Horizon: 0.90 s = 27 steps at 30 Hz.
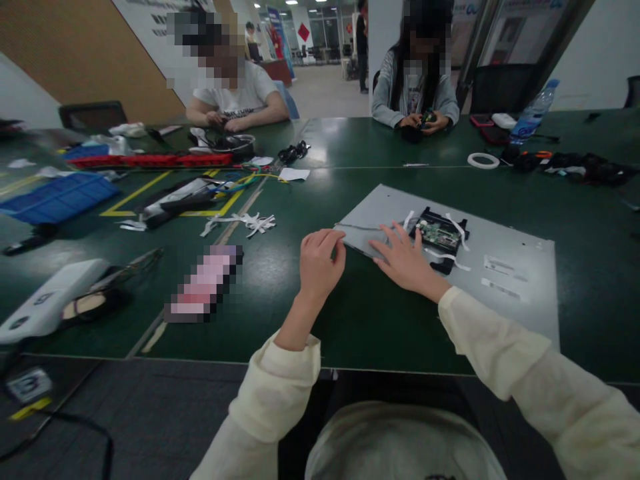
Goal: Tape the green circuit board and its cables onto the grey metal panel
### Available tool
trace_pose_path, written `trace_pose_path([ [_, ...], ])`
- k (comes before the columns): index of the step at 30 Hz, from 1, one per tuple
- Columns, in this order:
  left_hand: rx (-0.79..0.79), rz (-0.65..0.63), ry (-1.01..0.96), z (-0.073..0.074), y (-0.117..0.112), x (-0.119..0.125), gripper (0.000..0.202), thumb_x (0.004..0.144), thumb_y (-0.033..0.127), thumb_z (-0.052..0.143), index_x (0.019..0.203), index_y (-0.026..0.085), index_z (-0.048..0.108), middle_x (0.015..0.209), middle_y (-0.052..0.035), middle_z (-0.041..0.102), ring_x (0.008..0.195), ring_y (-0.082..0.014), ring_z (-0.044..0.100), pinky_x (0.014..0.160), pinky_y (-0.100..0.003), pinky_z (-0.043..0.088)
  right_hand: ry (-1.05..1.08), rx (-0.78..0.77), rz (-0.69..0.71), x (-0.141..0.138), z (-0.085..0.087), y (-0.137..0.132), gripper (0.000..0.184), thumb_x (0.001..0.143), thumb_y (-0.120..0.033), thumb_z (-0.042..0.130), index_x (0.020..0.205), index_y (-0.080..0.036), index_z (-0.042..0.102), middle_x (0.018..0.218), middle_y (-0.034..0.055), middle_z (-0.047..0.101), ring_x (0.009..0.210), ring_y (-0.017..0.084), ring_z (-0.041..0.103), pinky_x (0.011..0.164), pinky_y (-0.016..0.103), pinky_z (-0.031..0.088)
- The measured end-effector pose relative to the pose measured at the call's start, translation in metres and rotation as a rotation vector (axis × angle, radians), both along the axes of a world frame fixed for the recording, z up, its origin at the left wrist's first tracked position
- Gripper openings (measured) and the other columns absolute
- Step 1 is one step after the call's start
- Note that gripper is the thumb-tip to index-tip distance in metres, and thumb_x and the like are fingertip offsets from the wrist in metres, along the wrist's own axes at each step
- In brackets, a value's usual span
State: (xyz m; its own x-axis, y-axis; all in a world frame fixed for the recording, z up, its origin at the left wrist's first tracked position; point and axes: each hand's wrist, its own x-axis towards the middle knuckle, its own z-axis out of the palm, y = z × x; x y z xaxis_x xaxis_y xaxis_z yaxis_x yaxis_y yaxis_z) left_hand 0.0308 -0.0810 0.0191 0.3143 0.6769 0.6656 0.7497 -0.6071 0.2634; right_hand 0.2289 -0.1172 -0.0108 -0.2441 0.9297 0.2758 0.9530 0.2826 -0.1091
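A flat grey panel (520,293) lies on the green table (380,320) in front of me. A small green circuit board (439,235) in a black bracket sits on it, with white tape strips around it. My left hand (321,260) curls its fingers at the panel's near left corner, apparently gripping the edge. My right hand (406,259) lies flat on the panel with fingers spread, just left of the circuit board. Both arms wear cream sleeves.
Two people sit across the table, each handling small parts. A blue tray (57,198), a red strip (150,161), cables, paper scraps (250,223), a tape roll (483,161), a water bottle (535,110) and a white device (47,300) lie around.
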Motion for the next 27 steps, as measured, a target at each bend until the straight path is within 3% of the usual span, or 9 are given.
trace_pose_path([
  [7, -0.073, -0.013, 0.014, 0.0, 0.0, 0.0, 0.02, 0.09, 0.015, 0.042, 0.095, 0.02, 0.062, 0.095, -0.0036, 0.067, 0.094, -0.0186, 0.06, 0.09, -0.034, 0.041, -0.025, 0.025, -0.298, 0.062, -0.018, 0.035, 0.044, 0.095, -0.044, 0.032, 0.135, -0.028, 0.043, 0.151, 0.0121, 0.022, 0.138, 0.037, 0.011, 0.097, 0.073, 0.014],
  [16, -0.114, -0.03, 0.044, 0.0, -0.002, 0.001, 0.019, 0.089, 0.017, 0.043, 0.094, 0.021, 0.061, 0.097, -0.0033, 0.067, 0.096, -0.0192, 0.059, 0.093, -0.037, 0.039, -0.055, 0.054, -0.588, 0.132, -0.038, 0.053, 0.046, 0.095, -0.044, 0.024, 0.131, -0.025, 0.046, 0.144, 0.0145, 0.032, 0.135, 0.04, 0.016, 0.092, 0.077, 0.013],
  [22, -0.133, -0.06, 0.082, 0.0, -0.005, 0.003, 0.018, 0.09, 0.019, 0.043, 0.094, 0.02, 0.061, 0.097, -0.0029, 0.067, 0.096, -0.0185, 0.059, 0.094, -0.036, 0.039, -0.08, 0.124, -0.65, 0.157, -0.045, 0.056, 0.047, 0.095, -0.045, 0.023, 0.126, -0.02, 0.05, 0.138, 0.0165, 0.038, 0.132, 0.041, 0.019, 0.091, 0.078, 0.01],
  [27, -0.164, -0.074, 0.113, 0.0, -0.006, 0.004, 0.019, 0.091, 0.02, 0.043, 0.094, 0.021, 0.061, 0.098, -0.0033, 0.067, 0.096, -0.0186, 0.059, 0.094, -0.037, 0.039, -0.109, 0.136, -0.535, 0.155, -0.042, 0.048, 0.044, 0.094, -0.043, 0.03, 0.128, -0.024, 0.048, 0.139, 0.0131, 0.039, 0.132, 0.038, 0.02, 0.093, 0.076, 0.012],
])
